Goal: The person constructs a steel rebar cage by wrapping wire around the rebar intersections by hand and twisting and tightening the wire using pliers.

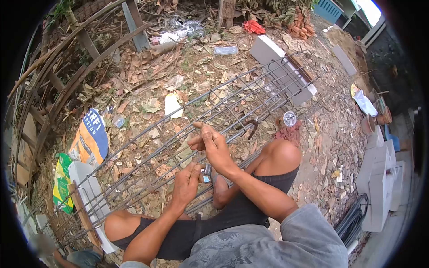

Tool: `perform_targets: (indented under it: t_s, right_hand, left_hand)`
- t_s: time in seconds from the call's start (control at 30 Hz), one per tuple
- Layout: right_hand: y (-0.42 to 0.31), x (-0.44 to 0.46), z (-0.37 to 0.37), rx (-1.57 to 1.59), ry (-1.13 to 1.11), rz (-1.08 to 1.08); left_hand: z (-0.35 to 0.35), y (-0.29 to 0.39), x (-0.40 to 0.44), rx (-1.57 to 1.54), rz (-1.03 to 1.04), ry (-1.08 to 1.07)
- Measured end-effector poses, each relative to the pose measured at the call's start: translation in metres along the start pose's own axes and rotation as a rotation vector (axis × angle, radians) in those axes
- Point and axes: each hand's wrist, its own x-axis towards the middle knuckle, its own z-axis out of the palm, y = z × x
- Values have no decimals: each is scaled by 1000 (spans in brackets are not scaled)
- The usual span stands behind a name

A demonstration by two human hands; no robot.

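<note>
A long cage of steel rebar [214, 105] lies before me, raised on pale blocks at both ends. Over its near side, my left hand [185, 184] is closed, with thumb and fingers pinched. My right hand [213, 145] is just above and to the right, fingers curled together. A thin wire [198, 157] seems to run between the two hands; its ends are hidden by the fingers. Dark-handled pincers [251, 128] rest on the cage bars, right of my right hand and touched by neither hand.
Pale blocks [267, 50] support the far end; another block [85, 176] supports the left. A round clear container [289, 119] stands by my right knee. Mortar bag [93, 134], stacked blocks [377, 178] and black hose [353, 221] lie around. Another person [82, 258] shows at lower left.
</note>
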Motion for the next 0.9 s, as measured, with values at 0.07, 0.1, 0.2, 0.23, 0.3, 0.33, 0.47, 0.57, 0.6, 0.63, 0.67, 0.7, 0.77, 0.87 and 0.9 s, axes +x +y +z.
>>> perform_targets:
  t_s: [0.07, 0.1, 0.2, 0.23, 0.3, 0.33, 0.47, 0.57, 0.6, 0.63, 0.67, 0.7, 0.77, 0.87, 0.9]
  right_hand:
    - [8, 1, 0, 141, 13, 34]
    - [9, 0, -4, 167, 4, 41]
    - [1, -3, -9, 80, 38, 7]
    - [1, -4, -8, 20, 44, -14]
    - [15, -8, 1, -19, -19, -41]
    - [17, -15, 6, -32, -45, -30]
    - [12, -29, 19, -198, -141, -41]
    - [5, -34, 26, -333, -171, -40]
    - [4, -35, 28, -364, -174, -34]
    - [6, -35, 29, -369, -186, -72]
    - [10, -35, 29, -403, -196, -119]
    - [14, -36, 29, -437, -207, -166]
    - [21, -37, 29, -473, -222, -216]
    - [25, -37, 30, -458, -236, -198]
    - [25, -38, 30, -437, -245, -171]
  left_hand:
    - [1, -2, -3, -26, -50, -44]
    - [3, -4, -3, -69, -62, -54]
    - [4, 2, 4, -96, -35, -84]
    - [3, 4, 9, -104, -15, -65]
    - [-12, 12, 10, -157, -80, 25]
    - [-21, 19, 16, -204, -141, 87]
    - [-55, 19, 27, -433, -133, 197]
    - [-59, 9, 26, -501, -115, 132]
    - [-59, 5, 27, -516, -101, 98]
    - [-58, 1, 27, -546, -108, 101]
    - [-60, 3, 27, -555, -119, 116]
    - [-63, 5, 27, -563, -131, 132]
    - [-69, 8, 28, -570, -157, 148]
    - [-77, 8, 31, -617, -184, 172]
    - [-77, 8, 31, -666, -188, 200]
